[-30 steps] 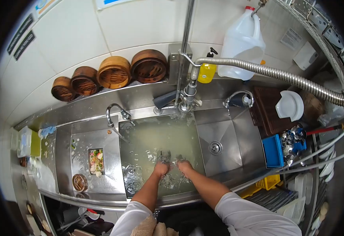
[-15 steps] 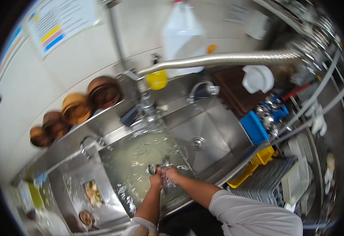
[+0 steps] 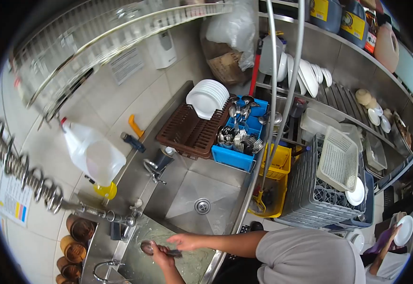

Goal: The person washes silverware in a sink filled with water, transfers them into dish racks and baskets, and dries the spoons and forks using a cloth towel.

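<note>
Left hand point(image 3: 160, 256) grip closed on a round-headed utensil point(image 3: 146, 247) above the water-filled basin point(image 3: 196, 263), likely so drips land in it. Right hand point(image 3: 185, 241) just beside; can't tell if it holds anything. Plates point(image 3: 205, 100) stand on edge in brown rack point(image 3: 178, 130), probably to drain.

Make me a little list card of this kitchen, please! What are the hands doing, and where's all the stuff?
Left hand: holding a utensil with a round end
Right hand: close to the left hand, fingers out
Water: cloudy, in the sink below the hands
Rack: brown, with white plates standing at one end
Front blue bin: forks and other cutlery
Basket: pale, on grey crates
Jug: hanging by the wall
Other person's hand: at a white plate
</note>
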### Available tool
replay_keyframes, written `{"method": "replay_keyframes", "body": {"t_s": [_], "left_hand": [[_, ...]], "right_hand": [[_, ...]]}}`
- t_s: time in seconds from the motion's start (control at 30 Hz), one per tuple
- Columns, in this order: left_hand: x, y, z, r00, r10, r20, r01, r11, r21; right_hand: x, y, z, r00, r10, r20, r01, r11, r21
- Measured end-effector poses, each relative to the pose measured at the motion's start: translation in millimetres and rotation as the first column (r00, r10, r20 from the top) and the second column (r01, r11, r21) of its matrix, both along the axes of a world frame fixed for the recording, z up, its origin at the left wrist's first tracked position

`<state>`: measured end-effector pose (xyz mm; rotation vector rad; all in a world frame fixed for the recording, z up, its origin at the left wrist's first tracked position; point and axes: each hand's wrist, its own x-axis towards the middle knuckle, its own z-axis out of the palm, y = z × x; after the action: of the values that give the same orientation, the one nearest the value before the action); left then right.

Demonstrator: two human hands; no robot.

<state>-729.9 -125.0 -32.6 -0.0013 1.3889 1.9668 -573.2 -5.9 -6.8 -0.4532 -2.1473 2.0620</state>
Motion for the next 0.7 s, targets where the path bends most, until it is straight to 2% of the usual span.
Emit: {"method": "replay_keyframes", "body": {"t_s": [0.07, 0.13, 0.2, 0.23, 0.27, 0.3, 0.33, 0.4, 0.47, 0.53, 0.57, 0.6, 0.67, 0.7], "left_hand": [[32.0, 70.1, 63.9, 0.965, 0.108, -0.238, -0.073, 0.986, 0.149], [55.5, 138.0, 110.7, 0.950, 0.015, -0.313, 0.046, 0.981, 0.187], [101.9, 214.8, 173.6, 0.907, -0.140, -0.398, 0.269, 0.918, 0.291], [114.7, 261.4, 181.4, 0.900, -0.147, -0.411, 0.272, 0.925, 0.264], [153.0, 305.6, 213.8, 0.887, -0.156, -0.435, 0.311, 0.898, 0.313], [175.6, 352.2, 221.5, 0.866, -0.201, -0.459, 0.365, 0.880, 0.303], [210.4, 389.4, 244.7, 0.870, -0.285, -0.403, 0.404, 0.880, 0.250], [242.1, 473.6, 222.5, 0.715, -0.431, -0.550, 0.652, 0.694, 0.304], [278.4, 524.5, 207.7, 0.587, -0.579, -0.565, 0.712, 0.702, 0.021], [292.0, 550.1, 185.9, 0.307, -0.663, -0.682, 0.793, 0.574, -0.202], [294.6, 554.7, 176.0, 0.224, -0.717, -0.660, 0.789, 0.531, -0.308], [294.9, 555.7, 166.9, 0.221, -0.720, -0.658, 0.790, 0.528, -0.312], [294.2, 549.7, 157.6, 0.037, -0.691, -0.722, 0.697, 0.535, -0.476], [294.1, 545.5, 158.0, 0.022, -0.684, -0.729, 0.663, 0.556, -0.501]], "right_hand": [[39.3, 47.5, 5.7, 0.995, -0.060, -0.075, 0.063, 0.998, 0.030], [100.7, 84.5, 38.0, 0.996, -0.039, -0.084, 0.043, 0.998, 0.049], [159.8, 113.9, 48.7, 0.998, -0.016, -0.066, 0.015, 1.000, -0.026], [189.3, 126.5, 57.5, 0.999, -0.018, -0.040, 0.018, 1.000, 0.014], [218.2, 139.3, 63.2, 1.000, -0.019, -0.013, 0.020, 0.998, 0.059], [245.8, 148.0, 66.2, 1.000, -0.012, -0.016, 0.013, 0.998, 0.062], [271.6, 154.8, 66.8, 0.999, -0.053, -0.015, 0.053, 0.996, 0.071], [317.7, 168.1, 57.9, 0.996, -0.090, -0.017, 0.091, 0.993, 0.081], [359.9, 173.3, 43.9, 0.985, -0.168, 0.048, 0.166, 0.985, 0.046], [400.2, 174.6, 41.6, 0.975, -0.205, 0.081, 0.207, 0.978, -0.011], [418.3, 173.2, 42.8, 0.964, -0.241, 0.113, 0.250, 0.966, -0.068], [435.3, 171.8, 38.3, 0.963, -0.243, 0.113, 0.252, 0.965, -0.072], [463.6, 166.9, 33.9, 0.951, -0.275, 0.139, 0.292, 0.949, -0.120], [475.7, 165.5, 34.9, 0.949, -0.285, 0.137, 0.302, 0.945, -0.125]]}}
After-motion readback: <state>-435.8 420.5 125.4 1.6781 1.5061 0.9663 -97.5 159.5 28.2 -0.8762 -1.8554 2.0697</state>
